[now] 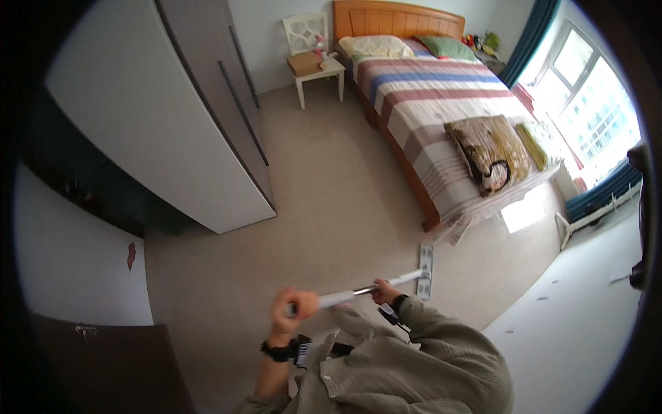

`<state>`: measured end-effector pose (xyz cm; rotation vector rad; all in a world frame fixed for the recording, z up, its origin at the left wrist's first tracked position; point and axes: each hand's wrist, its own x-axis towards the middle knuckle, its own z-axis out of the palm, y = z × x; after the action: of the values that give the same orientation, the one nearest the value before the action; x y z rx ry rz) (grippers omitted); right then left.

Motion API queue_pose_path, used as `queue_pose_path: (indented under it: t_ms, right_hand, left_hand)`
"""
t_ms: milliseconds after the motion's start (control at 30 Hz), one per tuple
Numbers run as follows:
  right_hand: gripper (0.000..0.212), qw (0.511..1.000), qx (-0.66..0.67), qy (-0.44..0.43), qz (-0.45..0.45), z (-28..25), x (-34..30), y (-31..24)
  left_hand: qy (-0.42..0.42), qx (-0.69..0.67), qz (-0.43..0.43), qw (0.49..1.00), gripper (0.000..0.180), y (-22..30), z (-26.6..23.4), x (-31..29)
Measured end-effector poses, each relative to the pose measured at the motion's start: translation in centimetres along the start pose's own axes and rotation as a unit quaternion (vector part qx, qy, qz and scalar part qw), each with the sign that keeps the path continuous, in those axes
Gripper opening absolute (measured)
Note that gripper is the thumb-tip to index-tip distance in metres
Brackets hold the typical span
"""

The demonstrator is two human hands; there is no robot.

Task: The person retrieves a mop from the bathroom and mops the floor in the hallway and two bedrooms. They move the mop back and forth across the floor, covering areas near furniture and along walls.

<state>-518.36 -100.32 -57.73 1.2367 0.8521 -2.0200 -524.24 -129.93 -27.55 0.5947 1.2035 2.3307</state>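
I hold a flat mop by its long white and silver pole [372, 288]. My left hand [293, 307] is closed around the top end of the pole. My right hand [385, 291] grips it lower down, closer to the head. The mop's flat grey head [426, 269] lies on the beige floor [331, 200] just off the foot corner of the bed. Both wrists wear dark bands, and my olive-green shirt fills the lower middle of the view.
A wooden bed [441, 96] with a striped cover, pillows and a folded brown blanket [491, 153] stands at the right. A tall grey wardrobe [193, 117] lines the left. A white nightstand [318, 69] sits at the back. A bright window [586, 103] with blue curtains is far right.
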Motion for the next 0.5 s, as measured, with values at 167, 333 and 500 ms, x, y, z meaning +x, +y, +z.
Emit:
queue_pose_path:
  t_ms: [167,333,500]
  right_hand:
    - [0.033,0.993,-0.096,-0.067,0.017,17.6,1.4,4.0]
    - [0.042,0.953,-0.231,-0.183,0.070,32.4,-2.3,11.6]
    - [0.041,0.878,-0.331,-0.314,0.144,40.7,-3.1,15.9]
  left_hand:
    - [0.211,0.110,0.063,0.969,0.056,11.3,-5.0,-7.4]
    - [0.400,0.260,0.127,0.870,0.055,20.8,-0.5,-16.4]
    - [0.313,0.301,0.124,0.892,0.062,24.2,4.6,-17.3]
